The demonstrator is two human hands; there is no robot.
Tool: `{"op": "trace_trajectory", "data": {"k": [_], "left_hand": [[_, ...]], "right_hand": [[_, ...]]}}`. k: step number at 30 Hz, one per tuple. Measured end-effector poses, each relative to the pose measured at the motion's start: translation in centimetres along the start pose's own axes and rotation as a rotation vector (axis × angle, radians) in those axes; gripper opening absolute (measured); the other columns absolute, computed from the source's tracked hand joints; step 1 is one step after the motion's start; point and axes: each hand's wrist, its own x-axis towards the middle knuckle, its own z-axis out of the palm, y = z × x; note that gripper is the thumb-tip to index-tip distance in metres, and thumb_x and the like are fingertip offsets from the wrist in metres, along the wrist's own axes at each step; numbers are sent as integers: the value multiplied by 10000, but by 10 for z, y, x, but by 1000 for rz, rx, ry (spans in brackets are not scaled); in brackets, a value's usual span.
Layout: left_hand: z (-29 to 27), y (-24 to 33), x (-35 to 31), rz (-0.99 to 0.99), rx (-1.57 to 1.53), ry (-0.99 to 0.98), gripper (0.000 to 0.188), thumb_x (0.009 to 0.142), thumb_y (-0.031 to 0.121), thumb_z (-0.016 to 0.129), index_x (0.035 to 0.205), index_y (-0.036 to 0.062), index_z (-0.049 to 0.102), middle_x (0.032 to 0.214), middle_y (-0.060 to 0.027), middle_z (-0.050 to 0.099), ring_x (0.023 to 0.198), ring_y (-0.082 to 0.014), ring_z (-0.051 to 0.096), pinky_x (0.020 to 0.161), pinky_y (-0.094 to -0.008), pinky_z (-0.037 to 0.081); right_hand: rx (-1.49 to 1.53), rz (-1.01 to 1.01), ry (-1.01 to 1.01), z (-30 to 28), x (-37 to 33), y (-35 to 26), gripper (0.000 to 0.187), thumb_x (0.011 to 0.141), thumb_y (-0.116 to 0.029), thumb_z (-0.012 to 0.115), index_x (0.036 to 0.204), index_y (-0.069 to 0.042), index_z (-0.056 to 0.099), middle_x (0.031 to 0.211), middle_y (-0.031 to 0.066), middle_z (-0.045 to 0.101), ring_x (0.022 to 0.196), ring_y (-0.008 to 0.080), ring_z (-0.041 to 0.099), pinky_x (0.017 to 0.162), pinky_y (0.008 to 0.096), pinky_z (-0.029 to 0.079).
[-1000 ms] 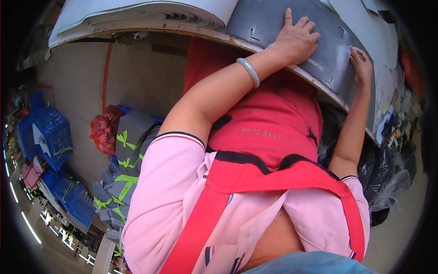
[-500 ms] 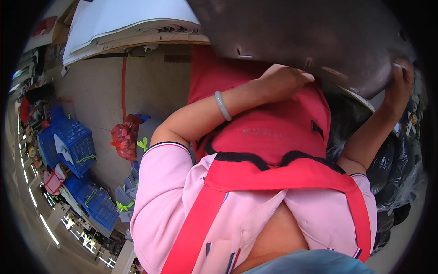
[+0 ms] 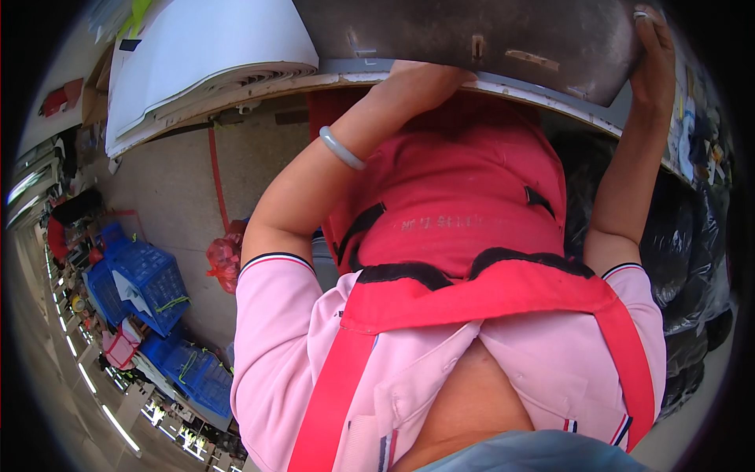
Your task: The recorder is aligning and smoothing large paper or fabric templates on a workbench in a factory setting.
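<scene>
A stiff dark grey sheet with a few small slots (image 3: 464, 31) is held over the table's near edge. My right hand (image 3: 654, 59) grips its right edge, fingers bent around the corner side. Under the near edge of the sheet is my left hand (image 3: 429, 82), closed against it, with most of its fingertips hidden. A pale bangle (image 3: 341, 148) circles my left wrist.
White paper sheets (image 3: 212, 47) lie stacked on the table (image 3: 346, 79) to the left. Blue crates (image 3: 153, 283) and a red plastic bag (image 3: 226, 259) stand on the floor at left. Black plastic bags (image 3: 676, 252) are piled at right, below the table.
Both hands have carried the dark sheet forward and to the left. It now lies further over the table, whose near edge shows beneath it.
</scene>
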Motion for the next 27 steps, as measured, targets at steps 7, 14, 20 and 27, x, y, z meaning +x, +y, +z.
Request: {"op": "trace_trajectory", "data": {"k": [7,14,20,27], "left_hand": [[-2,-11,3,234,476,37,281,947,244,609,1200,123,624,1055,-86,690,909,-273,698,717,-366,571],[-11,0,18,71,151,-218,267,892,139,584,1137,109,685,1065,-117,694,928,-300,700,720,-396,570],[39,56,97,364,-79,470,250,883,110,598,1115,61,677,1095,-158,686,951,-359,679,753,-466,552],[23,-22,153,-11,-271,771,165,880,113,578,953,16,690,850,-91,639,725,-224,613,620,-390,491]], "right_hand": [[28,-106,-91,35,7,-16,150,915,-86,649,819,-101,534,740,-44,442,645,90,343,612,270,320],[106,-9,-141,6,1,-4,216,948,-200,684,1137,-107,635,1092,-36,641,1003,92,596,905,234,456],[229,84,248,-31,0,14,263,957,-194,670,1188,-72,635,1145,20,653,1047,155,603,939,303,470],[330,76,275,-54,-7,-10,413,960,-251,681,1310,-53,589,1307,94,625,1237,255,572,1087,404,447]]}}
